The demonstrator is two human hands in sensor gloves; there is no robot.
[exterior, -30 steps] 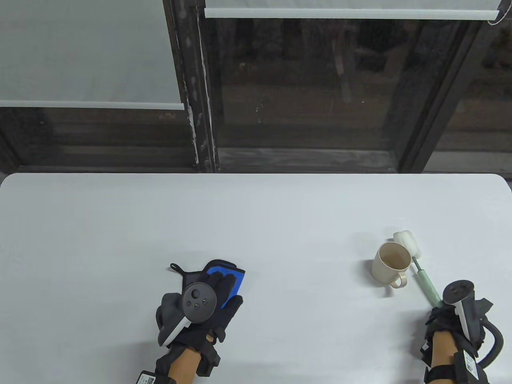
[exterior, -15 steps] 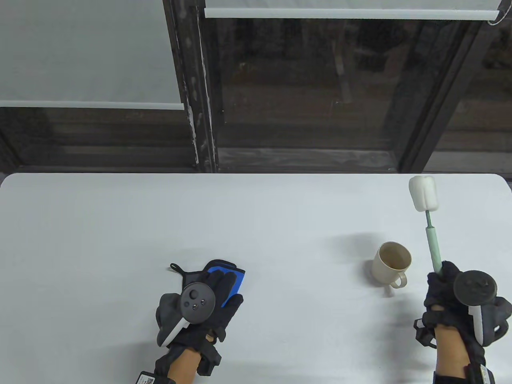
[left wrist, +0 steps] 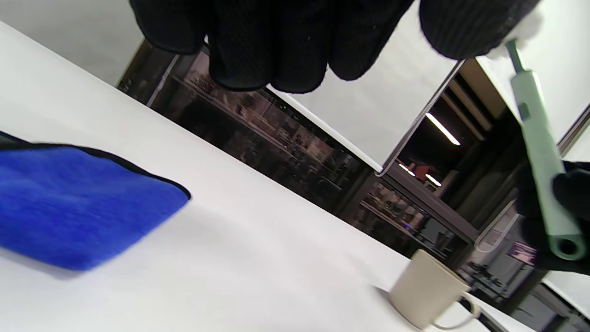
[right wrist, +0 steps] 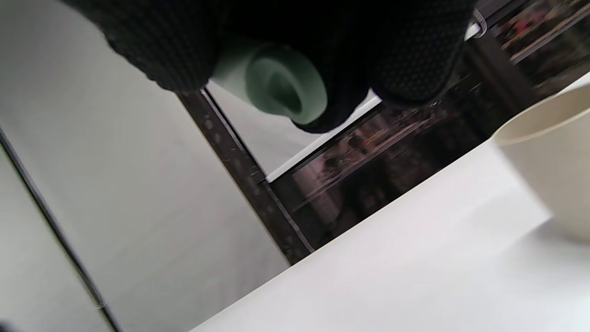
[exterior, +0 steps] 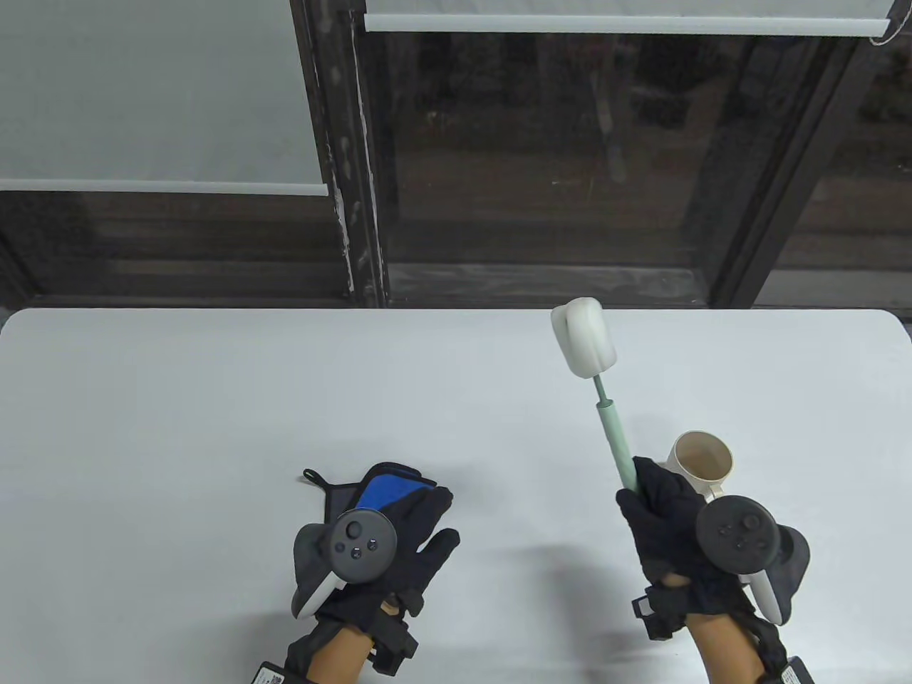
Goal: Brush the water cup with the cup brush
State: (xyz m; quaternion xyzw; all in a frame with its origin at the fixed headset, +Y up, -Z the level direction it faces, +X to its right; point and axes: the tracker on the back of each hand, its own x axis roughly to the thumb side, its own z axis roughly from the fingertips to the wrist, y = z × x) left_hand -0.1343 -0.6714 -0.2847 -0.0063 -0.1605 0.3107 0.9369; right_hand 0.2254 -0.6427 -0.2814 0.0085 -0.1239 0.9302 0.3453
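Observation:
A beige water cup (exterior: 702,459) with a handle stands upright on the white table (exterior: 214,399), partly behind my right hand; it also shows in the left wrist view (left wrist: 426,290) and the right wrist view (right wrist: 551,170). My right hand (exterior: 666,513) grips the pale green handle of the cup brush (exterior: 616,434), held off the table with its white sponge head (exterior: 584,345) pointing away. The handle's end shows between my fingers (right wrist: 281,85). My left hand (exterior: 399,541) hovers open over a blue cloth (exterior: 377,488), fingers spread.
The blue cloth with black trim lies flat left of centre (left wrist: 69,203). A dark window frame (exterior: 342,157) and blinds stand beyond the table's far edge.
My right hand lifted the brush off the table beside the cup and swung it left, past the cup. My left hand lifted slightly and spread its fingers over the cloth.

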